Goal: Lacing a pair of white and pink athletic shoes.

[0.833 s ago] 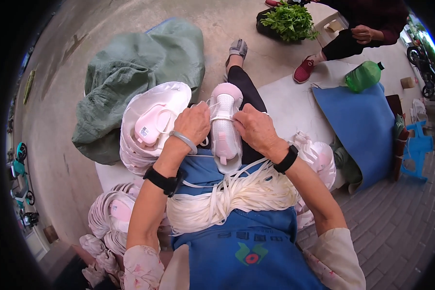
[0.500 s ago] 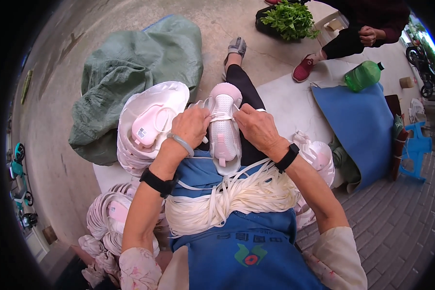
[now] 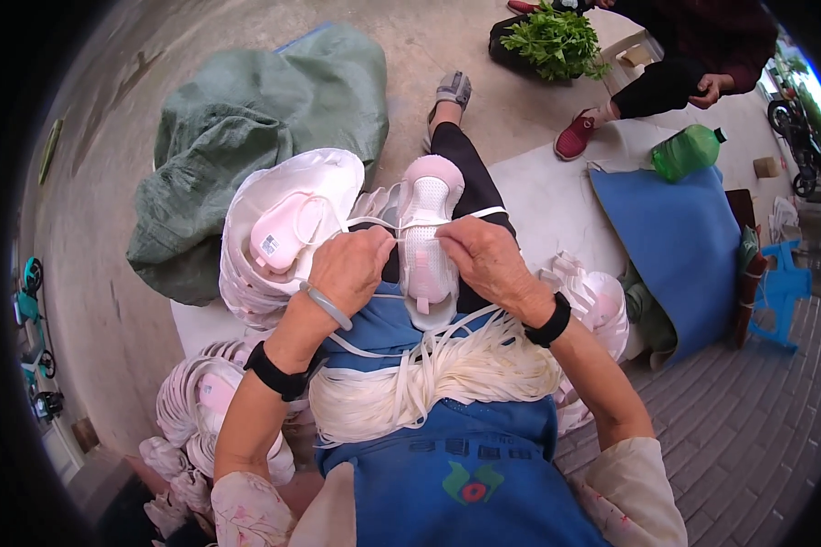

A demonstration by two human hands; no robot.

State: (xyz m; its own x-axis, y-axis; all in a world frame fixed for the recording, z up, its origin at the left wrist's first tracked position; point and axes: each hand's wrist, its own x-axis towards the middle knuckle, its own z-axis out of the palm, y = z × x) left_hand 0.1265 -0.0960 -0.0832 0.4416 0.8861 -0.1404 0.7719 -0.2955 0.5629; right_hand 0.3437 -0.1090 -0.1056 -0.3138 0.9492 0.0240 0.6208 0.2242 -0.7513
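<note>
— Threading a white lace (image 3: pixel 385 224) through the pink-and-white shoe (image 3: pixel 426 239) on my knee; what do you see from there?

— The shoe lies toe away from you, sole down on your thigh. How are you holding it?

— My left hand (image 3: pixel 354 270) pinches the lace at the shoe's left edge, fingers closed on it. My right hand (image 3: pixel 485 260) grips the other run of lace at the right edge and steadies the upper. Both are clenched, neither free.

— And that bundle in your lap?

— A thick bundle of loose laces (image 3: pixel 433 376) lies across my blue apron (image 3: pixel 447 465), just below the shoe.

— What could go wrong?

— I judge the lace could slip out of an eyelet if I pull unevenly, since each hand tugs its own end. The shoe only rests on my leg, so a hard tug might roll it off toward the concrete floor (image 3: pixel 246 55). The hanging strands could also snag in the bundle.

— Anything close by?

— A stack of white pieces with another pink shoe (image 3: pixel 283 232) on top sits just to my left, before a green sack (image 3: pixel 255 137).
</note>
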